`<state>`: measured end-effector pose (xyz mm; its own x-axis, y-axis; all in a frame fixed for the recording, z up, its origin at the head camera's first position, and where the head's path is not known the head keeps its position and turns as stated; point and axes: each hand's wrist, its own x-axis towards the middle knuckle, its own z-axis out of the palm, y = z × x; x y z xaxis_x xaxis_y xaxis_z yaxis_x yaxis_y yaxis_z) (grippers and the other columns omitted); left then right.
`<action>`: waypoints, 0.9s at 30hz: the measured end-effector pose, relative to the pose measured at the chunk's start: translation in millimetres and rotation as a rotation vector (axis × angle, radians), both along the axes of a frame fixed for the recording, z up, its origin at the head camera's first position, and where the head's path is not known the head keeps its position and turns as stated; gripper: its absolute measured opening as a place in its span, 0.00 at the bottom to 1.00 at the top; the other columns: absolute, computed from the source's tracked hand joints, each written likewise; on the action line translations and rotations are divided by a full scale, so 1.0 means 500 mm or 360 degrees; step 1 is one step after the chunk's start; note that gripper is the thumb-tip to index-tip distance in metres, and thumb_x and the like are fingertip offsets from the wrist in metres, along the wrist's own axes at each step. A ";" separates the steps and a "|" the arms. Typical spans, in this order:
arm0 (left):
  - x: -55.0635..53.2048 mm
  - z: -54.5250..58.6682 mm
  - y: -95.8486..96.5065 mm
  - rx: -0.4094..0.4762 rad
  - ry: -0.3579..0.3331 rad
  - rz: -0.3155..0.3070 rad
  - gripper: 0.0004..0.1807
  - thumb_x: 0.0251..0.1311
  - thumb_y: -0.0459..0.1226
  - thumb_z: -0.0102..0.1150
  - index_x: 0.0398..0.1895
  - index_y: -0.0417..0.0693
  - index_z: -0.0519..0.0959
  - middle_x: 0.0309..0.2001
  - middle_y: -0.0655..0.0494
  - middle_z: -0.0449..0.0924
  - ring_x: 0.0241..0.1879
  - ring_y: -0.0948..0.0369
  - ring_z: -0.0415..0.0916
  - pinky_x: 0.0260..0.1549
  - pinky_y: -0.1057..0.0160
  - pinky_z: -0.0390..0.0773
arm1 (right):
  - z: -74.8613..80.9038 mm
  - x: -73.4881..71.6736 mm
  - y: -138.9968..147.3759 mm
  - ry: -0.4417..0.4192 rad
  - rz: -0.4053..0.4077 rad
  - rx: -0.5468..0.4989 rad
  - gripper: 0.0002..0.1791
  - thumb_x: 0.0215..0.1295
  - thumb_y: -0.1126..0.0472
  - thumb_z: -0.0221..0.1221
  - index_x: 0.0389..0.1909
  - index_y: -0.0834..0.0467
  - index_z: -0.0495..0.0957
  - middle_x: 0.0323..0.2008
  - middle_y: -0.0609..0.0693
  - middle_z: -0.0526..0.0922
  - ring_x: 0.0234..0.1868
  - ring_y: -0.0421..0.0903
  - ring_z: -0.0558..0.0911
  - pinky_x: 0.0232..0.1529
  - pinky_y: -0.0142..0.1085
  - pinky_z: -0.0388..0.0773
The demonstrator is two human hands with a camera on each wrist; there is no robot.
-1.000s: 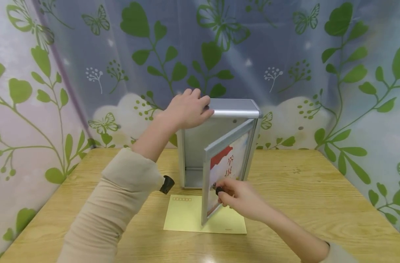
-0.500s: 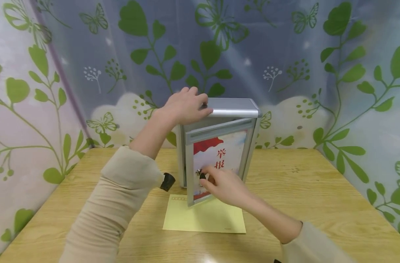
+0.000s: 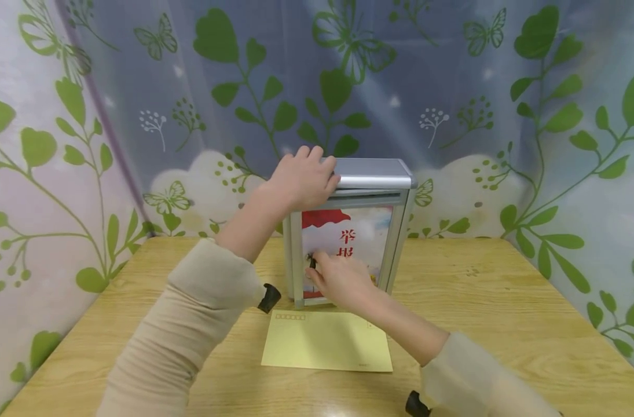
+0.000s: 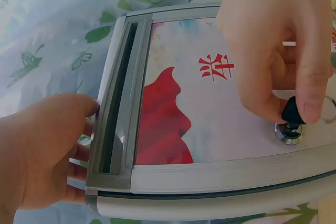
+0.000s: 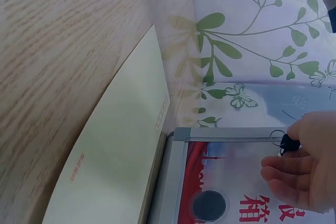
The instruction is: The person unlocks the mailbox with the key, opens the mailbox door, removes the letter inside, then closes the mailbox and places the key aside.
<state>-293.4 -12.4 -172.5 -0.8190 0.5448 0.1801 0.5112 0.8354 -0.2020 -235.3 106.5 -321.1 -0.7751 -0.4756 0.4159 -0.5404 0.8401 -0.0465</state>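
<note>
A silver metal letter box [image 3: 374,168] stands upright on the table, its framed front door [image 4: 173,98] swung in against the body. Red characters and a red flag shape mark the door's panel. My left hand [image 3: 303,179] holds the box's top left corner, fingers over the top. My right hand [image 3: 343,278] pinches a black-headed key [image 4: 293,111] between thumb and index finger. That key sits in the round metal lock [image 4: 289,134] on the door, and a thin key ring [image 5: 277,138] hangs from it.
A yellow envelope [image 3: 327,344] lies flat on the wooden table [image 3: 452,289], just in front of the box. A patterned curtain [image 3: 452,75] with green leaves and butterflies stands behind and at both sides.
The box door has swung from wide open to against the body, moved by my right hand at the key. My left hand has stayed on the box top.
</note>
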 end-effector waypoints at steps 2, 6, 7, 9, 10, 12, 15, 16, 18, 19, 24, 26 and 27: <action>0.000 -0.003 0.002 0.0000 0.0018 0.0006 0.27 0.71 0.50 0.28 0.67 0.46 0.59 0.64 0.44 0.57 0.62 0.47 0.55 0.56 0.49 0.63 | -0.002 -0.004 -0.003 0.0027 -0.0020 0.0017 0.12 0.65 0.51 0.56 0.32 0.57 0.73 0.11 0.42 0.63 0.10 0.38 0.63 0.10 0.30 0.51; -0.001 -0.008 0.000 0.0009 0.0033 0.0014 0.27 0.71 0.50 0.27 0.66 0.47 0.59 0.64 0.44 0.57 0.62 0.47 0.55 0.55 0.49 0.63 | -0.004 -0.012 -0.007 0.0117 -0.0028 0.0069 0.12 0.65 0.52 0.56 0.29 0.56 0.72 0.10 0.42 0.62 0.10 0.39 0.62 0.10 0.30 0.50; -0.001 -0.008 -0.001 0.0018 0.0037 0.0014 0.27 0.71 0.50 0.26 0.65 0.47 0.59 0.63 0.44 0.58 0.62 0.48 0.55 0.55 0.49 0.63 | -0.004 -0.015 -0.008 0.0149 -0.0022 0.0083 0.12 0.65 0.52 0.56 0.28 0.56 0.72 0.10 0.42 0.62 0.09 0.39 0.62 0.10 0.29 0.50; -0.002 -0.010 -0.003 0.0037 0.0051 0.0010 0.26 0.71 0.50 0.26 0.64 0.47 0.61 0.62 0.45 0.58 0.61 0.48 0.56 0.54 0.50 0.63 | -0.004 -0.021 -0.010 0.0211 -0.0024 0.0119 0.12 0.64 0.52 0.57 0.27 0.56 0.72 0.10 0.43 0.61 0.09 0.38 0.61 0.10 0.29 0.50; -0.003 -0.011 -0.003 0.0044 0.0060 0.0006 0.26 0.71 0.49 0.25 0.63 0.47 0.61 0.61 0.45 0.59 0.60 0.48 0.56 0.53 0.50 0.63 | -0.004 -0.023 -0.011 0.0235 -0.0026 0.0134 0.13 0.64 0.52 0.57 0.27 0.56 0.72 0.09 0.43 0.61 0.09 0.38 0.60 0.10 0.29 0.50; -0.003 -0.013 -0.004 0.0055 0.0077 -0.0010 0.26 0.71 0.49 0.25 0.62 0.47 0.62 0.61 0.44 0.59 0.60 0.48 0.56 0.53 0.50 0.63 | -0.004 -0.027 -0.012 0.0265 -0.0036 0.0152 0.13 0.63 0.52 0.58 0.27 0.57 0.72 0.09 0.43 0.60 0.09 0.38 0.61 0.09 0.29 0.51; -0.004 -0.019 -0.004 0.0050 0.0109 -0.0024 0.26 0.71 0.50 0.26 0.63 0.46 0.61 0.61 0.44 0.59 0.60 0.47 0.56 0.53 0.49 0.63 | -0.003 -0.030 -0.015 0.0262 -0.0070 0.0162 0.13 0.63 0.51 0.58 0.27 0.57 0.72 0.09 0.43 0.60 0.08 0.39 0.61 0.09 0.30 0.52; -0.004 -0.020 -0.004 0.0048 0.0121 -0.0025 0.26 0.71 0.50 0.26 0.63 0.46 0.61 0.61 0.44 0.59 0.60 0.47 0.56 0.53 0.48 0.62 | -0.003 -0.031 -0.016 0.0265 -0.0076 0.0160 0.13 0.63 0.51 0.58 0.27 0.57 0.72 0.09 0.43 0.60 0.08 0.39 0.62 0.09 0.31 0.52; -0.005 -0.024 -0.003 0.0047 0.0147 -0.0022 0.26 0.71 0.50 0.26 0.63 0.47 0.61 0.61 0.44 0.59 0.59 0.47 0.57 0.53 0.48 0.62 | -0.003 -0.032 -0.018 0.0288 -0.0087 0.0162 0.14 0.63 0.51 0.58 0.27 0.57 0.72 0.09 0.43 0.61 0.08 0.40 0.63 0.09 0.31 0.53; -0.005 -0.025 -0.003 0.0046 0.0160 -0.0021 0.25 0.71 0.50 0.26 0.62 0.47 0.62 0.60 0.44 0.59 0.58 0.47 0.57 0.53 0.48 0.62 | -0.004 -0.033 -0.019 0.0304 -0.0094 0.0165 0.14 0.63 0.51 0.58 0.27 0.57 0.72 0.08 0.43 0.61 0.08 0.40 0.63 0.09 0.31 0.53; -0.005 -0.030 -0.003 0.0063 0.0189 -0.0016 0.24 0.71 0.50 0.26 0.60 0.48 0.63 0.58 0.45 0.60 0.56 0.48 0.57 0.51 0.48 0.62 | -0.005 -0.035 -0.022 0.0328 -0.0122 0.0174 0.14 0.63 0.51 0.58 0.26 0.57 0.72 0.08 0.43 0.61 0.07 0.40 0.63 0.08 0.31 0.53; -0.005 -0.030 -0.001 0.0074 0.0190 -0.0019 0.24 0.71 0.50 0.26 0.60 0.49 0.63 0.57 0.46 0.61 0.56 0.48 0.57 0.50 0.48 0.62 | -0.004 -0.035 -0.021 0.0310 -0.0135 0.0177 0.14 0.63 0.50 0.57 0.28 0.57 0.73 0.08 0.43 0.61 0.08 0.40 0.63 0.08 0.31 0.53; -0.006 -0.031 -0.001 0.0079 0.0193 -0.0020 0.23 0.71 0.50 0.26 0.60 0.49 0.63 0.57 0.46 0.61 0.56 0.48 0.57 0.50 0.48 0.62 | -0.003 -0.035 -0.021 0.0299 -0.0145 0.0176 0.14 0.63 0.50 0.57 0.29 0.57 0.74 0.09 0.43 0.61 0.08 0.40 0.63 0.08 0.31 0.54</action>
<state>-296.2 -12.8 -187.8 -0.7828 0.5429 0.3042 0.4962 0.8395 -0.2213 -252.6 95.9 -322.7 -0.7310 -0.4578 0.5061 -0.4525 0.8803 0.1427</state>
